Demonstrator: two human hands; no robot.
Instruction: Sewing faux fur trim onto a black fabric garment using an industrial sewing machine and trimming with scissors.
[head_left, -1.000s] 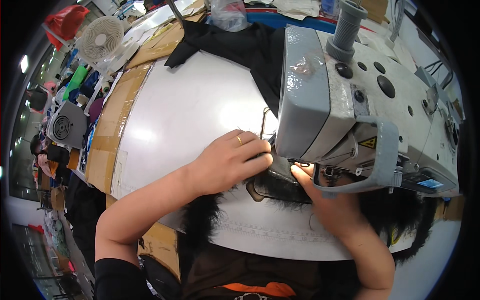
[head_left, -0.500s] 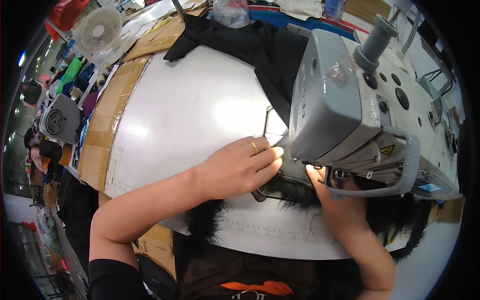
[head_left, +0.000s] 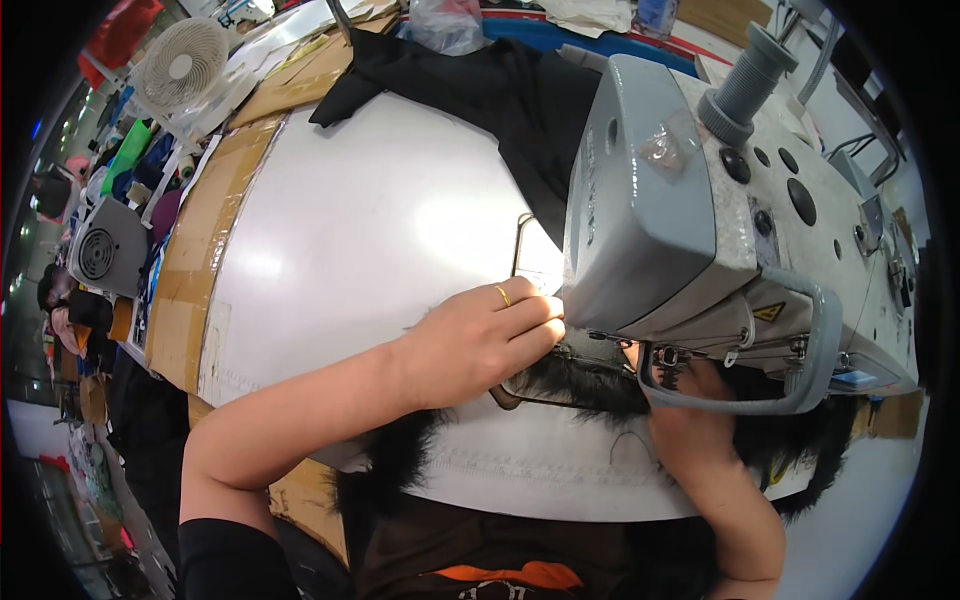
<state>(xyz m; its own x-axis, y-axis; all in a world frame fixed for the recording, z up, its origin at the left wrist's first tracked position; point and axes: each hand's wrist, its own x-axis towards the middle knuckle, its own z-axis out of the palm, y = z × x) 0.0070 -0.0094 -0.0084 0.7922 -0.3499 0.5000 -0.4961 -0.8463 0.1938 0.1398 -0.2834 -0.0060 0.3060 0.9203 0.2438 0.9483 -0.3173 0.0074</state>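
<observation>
The left hand is holding its fingers bent and close over the table; their tips are partly hidden, so I cannot tell whether they are gripping anything. From it, the machine is standing at two o'clock and black fur is lying at four, between the hands. The right hand, farther toward four, is sitting behind the guard, its grip hidden.

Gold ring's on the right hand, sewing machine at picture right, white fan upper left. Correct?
One error: the head view shows the gold ring on the left hand. The sewing machine at picture right and white fan at upper left stand.
</observation>
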